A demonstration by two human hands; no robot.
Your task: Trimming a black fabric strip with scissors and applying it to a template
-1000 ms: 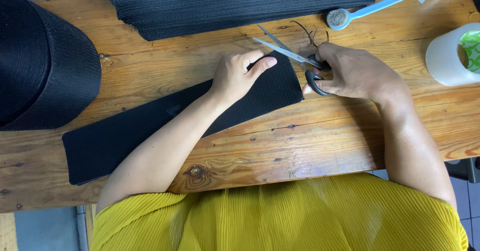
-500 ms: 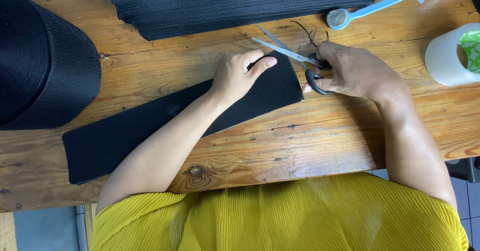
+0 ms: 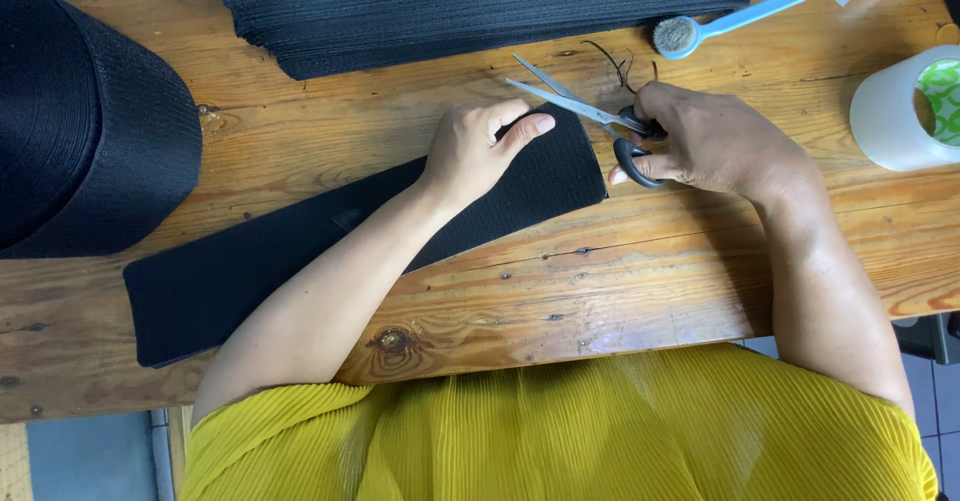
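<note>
Black mesh fabric, cut as a long strip (image 3: 300,251), lies slantwise across the wooden table (image 3: 600,291), running from about eight o'clock up toward the centre. The left hand (image 3: 480,146) rests flat on the strip's upper end, fingers closed together and thumb stretched toward three o'clock, pressing the cloth down rather than gripping it. Just beside it, at three o'clock, the right hand (image 3: 710,141) grips a pair of scissors (image 3: 590,111) by their black handles, fingers through the loops; the steel blades stand parted and point toward ten o'clock, over the top corner of the strip. A few loose black threads (image 3: 615,61) lie on the wood at twelve o'clock from the scissors. Farther up, a stack of black mesh pieces (image 3: 480,6) fills the twelve o'clock edge, and a blue-handled brush (image 3: 725,21) lies at one o'clock. A white tape roll (image 3: 890,111) stands at three o'clock, well apart, and a large black roll (image 3: 80,121) sits at nine o'clock.
</note>
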